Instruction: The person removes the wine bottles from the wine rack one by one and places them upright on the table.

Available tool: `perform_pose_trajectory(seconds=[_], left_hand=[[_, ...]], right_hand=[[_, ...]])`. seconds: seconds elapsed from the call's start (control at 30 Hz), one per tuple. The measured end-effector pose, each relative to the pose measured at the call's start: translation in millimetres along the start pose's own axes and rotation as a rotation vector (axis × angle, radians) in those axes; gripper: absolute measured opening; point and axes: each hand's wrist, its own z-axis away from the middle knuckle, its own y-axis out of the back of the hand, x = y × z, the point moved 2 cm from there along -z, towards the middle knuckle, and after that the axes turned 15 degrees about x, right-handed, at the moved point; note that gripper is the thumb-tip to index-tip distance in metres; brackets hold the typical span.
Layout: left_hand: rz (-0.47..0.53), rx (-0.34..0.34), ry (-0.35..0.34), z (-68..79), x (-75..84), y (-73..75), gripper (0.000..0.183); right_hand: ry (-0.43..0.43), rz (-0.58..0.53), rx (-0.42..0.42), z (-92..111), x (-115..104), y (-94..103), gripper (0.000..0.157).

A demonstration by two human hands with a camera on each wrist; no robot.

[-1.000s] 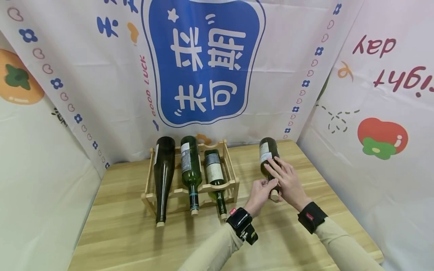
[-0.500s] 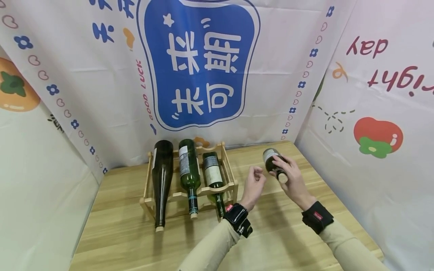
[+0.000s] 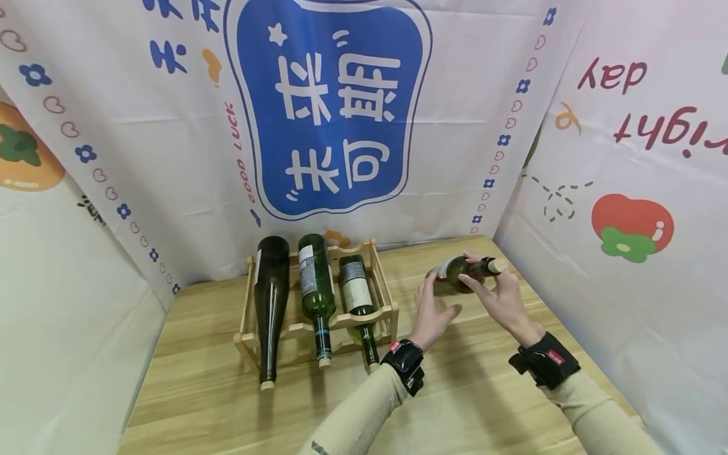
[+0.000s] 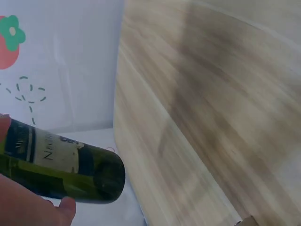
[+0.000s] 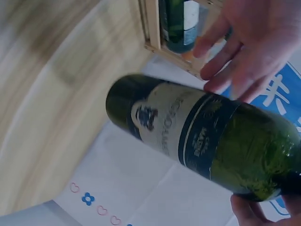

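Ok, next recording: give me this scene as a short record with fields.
Surface: pale wood-grain table
Storage: light wooden rack, on the table
Stored, left to right: tall dark glass bottle, green glass bottle with blue-banded neck, green glass bottle with cream label
Right hand: grips corked green glass bottle around its shoulder
Bottle pose: tilted, base toward the rack
Left hand: fingers extended near that base; contact unclear

In the head view, you have a pale wooden table (image 3: 182, 373) with streaked grain across the lower part of the frame, its far right corner right of centre. Directly on it, left of centre, your light wooden rack (image 3: 339, 320) stands near the back edge.
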Motion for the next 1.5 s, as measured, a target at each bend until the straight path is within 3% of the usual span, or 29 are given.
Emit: perform_pose_trajectory(seconds=[0.17,0.33,0.5,0.6,0.83,1.17,1.5], left_hand=[[-0.053,0.019,-0.078,-3.7,3.0,-2.6,0.080],[-0.074,0.020,-0.104,-6.0,6.3,-6.1,0.077],[-0.070,0.032,-0.098,-5.9,9.5,-11.2,0.073],[-0.064,0.046,-0.080,-4.4,11.0,-15.0,0.070],[-0.104,0.068,-0.026,-2.0,11.6,-22.4,0.067],[-0.131,0.060,0.024,-1.4,16.3,-31.2,0.065],[-0.147,0.072,0.031,-2.4,18.8,-44.0,0.064]], right_hand=[[-0.028,0.035,-0.018,-8.3,-10.6,6.2,0.036],[-0.102,0.071,-0.033,-16.7,-13.9,9.3,0.035],[-0.112,0.069,-0.024,-28.4,-8.4,9.4,0.028],[-0.117,0.068,-0.026,-32.3,8.5,8.5,0.026],[-0.231,0.121,-0.081,-35.5,41.8,6.6,0.031],[-0.306,0.143,-0.101,-41.2,52.9,7.6,0.040],[-0.295,0.133,-0.106,-43.6,58.9,13.0,0.040]])
